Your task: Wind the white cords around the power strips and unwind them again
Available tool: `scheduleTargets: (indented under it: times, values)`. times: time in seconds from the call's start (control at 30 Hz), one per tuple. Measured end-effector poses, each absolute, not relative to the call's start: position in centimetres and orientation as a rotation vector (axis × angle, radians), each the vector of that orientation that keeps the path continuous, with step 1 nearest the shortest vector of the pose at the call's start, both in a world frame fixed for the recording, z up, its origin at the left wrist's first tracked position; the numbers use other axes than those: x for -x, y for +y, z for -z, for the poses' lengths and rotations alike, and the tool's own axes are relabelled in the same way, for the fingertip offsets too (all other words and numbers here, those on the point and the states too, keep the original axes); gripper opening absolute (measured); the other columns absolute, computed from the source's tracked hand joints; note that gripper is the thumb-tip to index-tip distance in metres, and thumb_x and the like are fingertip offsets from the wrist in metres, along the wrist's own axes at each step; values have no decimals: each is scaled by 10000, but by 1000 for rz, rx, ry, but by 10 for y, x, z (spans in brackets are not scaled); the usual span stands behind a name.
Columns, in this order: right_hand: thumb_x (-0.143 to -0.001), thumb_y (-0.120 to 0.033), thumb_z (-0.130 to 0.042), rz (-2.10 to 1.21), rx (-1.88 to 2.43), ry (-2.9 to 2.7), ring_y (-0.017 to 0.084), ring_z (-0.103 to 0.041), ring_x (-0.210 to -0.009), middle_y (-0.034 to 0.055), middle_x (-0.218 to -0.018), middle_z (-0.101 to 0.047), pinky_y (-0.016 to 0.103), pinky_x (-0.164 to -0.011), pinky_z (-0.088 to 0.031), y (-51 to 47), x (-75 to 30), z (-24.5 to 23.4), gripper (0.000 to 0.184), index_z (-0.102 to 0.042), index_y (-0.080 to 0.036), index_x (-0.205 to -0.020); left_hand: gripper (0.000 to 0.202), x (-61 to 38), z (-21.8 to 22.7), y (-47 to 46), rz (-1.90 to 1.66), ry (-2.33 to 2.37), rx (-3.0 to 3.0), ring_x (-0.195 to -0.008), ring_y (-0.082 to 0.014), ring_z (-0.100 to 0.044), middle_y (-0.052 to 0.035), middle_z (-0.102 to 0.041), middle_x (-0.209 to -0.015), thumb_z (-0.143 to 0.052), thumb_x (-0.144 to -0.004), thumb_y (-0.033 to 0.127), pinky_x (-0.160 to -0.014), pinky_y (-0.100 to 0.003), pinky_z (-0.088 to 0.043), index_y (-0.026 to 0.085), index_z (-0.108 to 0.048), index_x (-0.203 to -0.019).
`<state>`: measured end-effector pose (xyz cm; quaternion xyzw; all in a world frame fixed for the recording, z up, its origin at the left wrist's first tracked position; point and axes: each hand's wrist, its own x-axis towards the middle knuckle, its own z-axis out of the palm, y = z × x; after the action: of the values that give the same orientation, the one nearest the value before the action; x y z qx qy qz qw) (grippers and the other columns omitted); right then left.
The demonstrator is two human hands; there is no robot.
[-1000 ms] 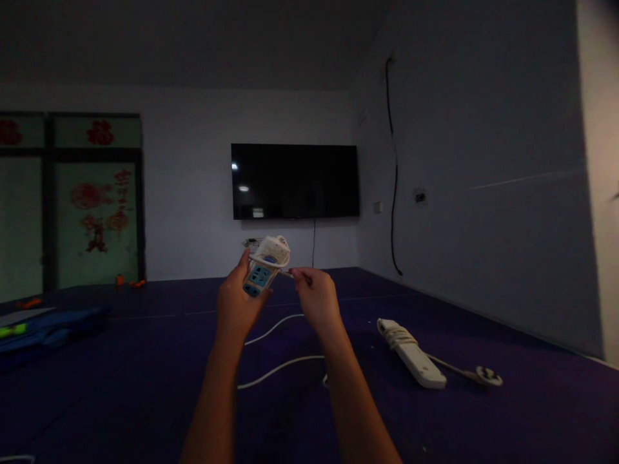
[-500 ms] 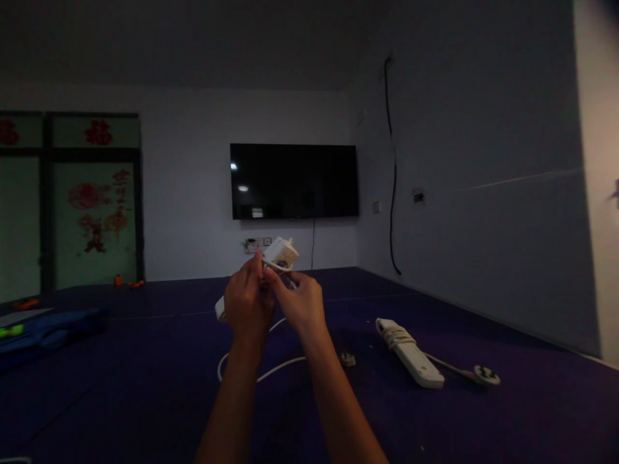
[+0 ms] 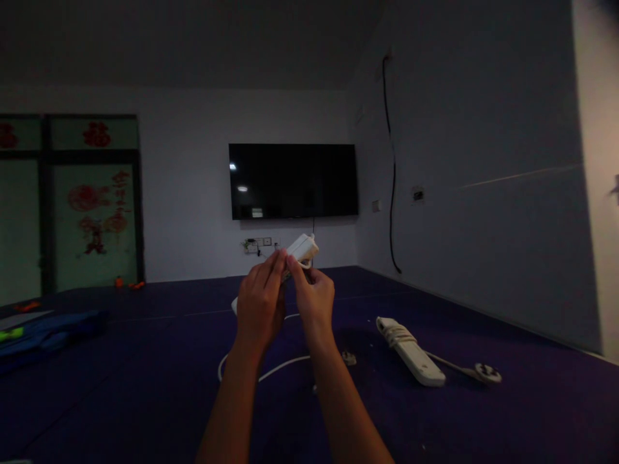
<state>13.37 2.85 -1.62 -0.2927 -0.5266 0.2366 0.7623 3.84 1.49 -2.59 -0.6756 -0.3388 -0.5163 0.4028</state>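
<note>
Both my hands are raised in front of me around a white power strip (image 3: 302, 247). My left hand (image 3: 260, 305) grips the strip's body from the left, with the strip's lower end showing past it. My right hand (image 3: 314, 300) is closed against the strip from the right, fingertips touching the left hand's; what it pinches is hidden. The strip's white cord (image 3: 271, 370) hangs down and loops on the dark purple floor (image 3: 145, 386), ending at a plug (image 3: 348, 357).
A second white power strip (image 3: 410, 351) with its cord wound round one end lies on the floor to the right, its plug (image 3: 487, 372) beside it. A blue bag (image 3: 43, 328) lies far left. A dark TV (image 3: 293, 181) hangs on the far wall.
The strip has turned from upright with its sockets facing me to tilted up to the right. My right hand moved in against the left. The floor cord shifted into a loop.
</note>
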Motion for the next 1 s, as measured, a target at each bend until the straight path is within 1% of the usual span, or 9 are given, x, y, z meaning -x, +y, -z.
scheduleTargets:
  times: [0.1, 0.23, 0.3, 0.47, 0.6, 0.73, 0.83, 0.9, 1.0]
  values:
    - [-672, -540, -613, -593, 543, -1109, 157, -592, -609, 72, -681, -681, 253, -573, -443, 29, -139, 15, 450, -712, -109, -757, 556, -39, 22, 5, 1376, -939, 1789, -1069, -249, -535, -133, -575, -1220, -513, -826, 160, -884, -415, -448, 182, -357, -1359]
    - [-669, -541, -607, -658, 472, -1067, 125, -542, -561, 37, -620, -635, 233, -524, -413, 29, -144, 13, 436, -708, -121, -730, 696, -31, 17, -5, 1596, -1305, 1855, -1004, -292, -575, -139, -597, -1174, -665, -707, 369, -843, -464, -459, 188, -410, -1329]
    - [-664, -549, -602, -694, 454, -1067, 113, -512, -529, 26, -589, -605, 225, -483, -387, 29, -146, 12, 441, -706, -126, -732, 761, -24, 15, -9, 1704, -1490, 2018, -970, -291, -595, -140, -612, -1148, -706, -636, 435, -824, -452, -469, 178, -445, -1302]
    - [-633, -543, -628, -761, 401, -1166, 102, -467, -483, -13, -502, -512, 215, -437, -343, 27, -146, 11, 449, -710, -130, -789, 583, -14, 14, -13, 1861, -1486, 2623, -864, -238, -618, -83, -676, -967, -712, -619, 408, -728, -350, -488, 173, -589, -1138]
    - [-615, -552, -648, -808, 397, -1271, 108, -466, -480, -11, -500, -510, 221, -435, -342, 21, -149, 8, 481, -715, -138, -850, 565, -12, 16, -9, 2042, -1505, 2624, -720, -193, -599, -48, -674, -807, -754, -565, 355, -634, -303, -469, 168, -622, -1082]
    - [-608, -554, -672, -846, 418, -1351, 76, -398, -440, 8, -585, -564, 214, -405, -289, 16, -156, 5, 468, -711, -149, -839, 536, -9, 14, -9, 2098, -1491, 2534, -766, -198, -598, -53, -677, -861, -770, -542, 337, -693, -321, -462, 182, -649, -1040]
    - [-647, -586, -638, -856, 457, -1353, 45, -312, -400, 8, -583, -558, 204, -378, -219, 13, -161, 4, 472, -690, -134, -772, 524, -6, 11, -10, 2094, -1465, 2469, -803, -210, -603, -58, -681, -906, -764, -547, 351, -720, -333, -458, 187, -655, -1033]
    - [-695, -630, -567, -870, 491, -1338, 42, -276, -383, -1, -522, -522, 204, -368, -184, 12, -163, 4, 515, -663, -124, -704, 526, -6, 11, -9, 2080, -1466, 2396, -811, -219, -607, -63, -684, -908, -752, -555, 376, -715, -336, -459, 177, -654, -1032]
    - [-729, -671, -486, -902, 550, -1338, 51, -249, -356, -43, -392, -394, 204, -357, -154, 10, -164, 4, 571, -619, -128, -614, 564, -7, 11, -6, 2059, -1483, 2236, -849, -234, -611, -80, -683, -943, -742, -552, 401, -725, -335, -461, 150, -642, -1047]
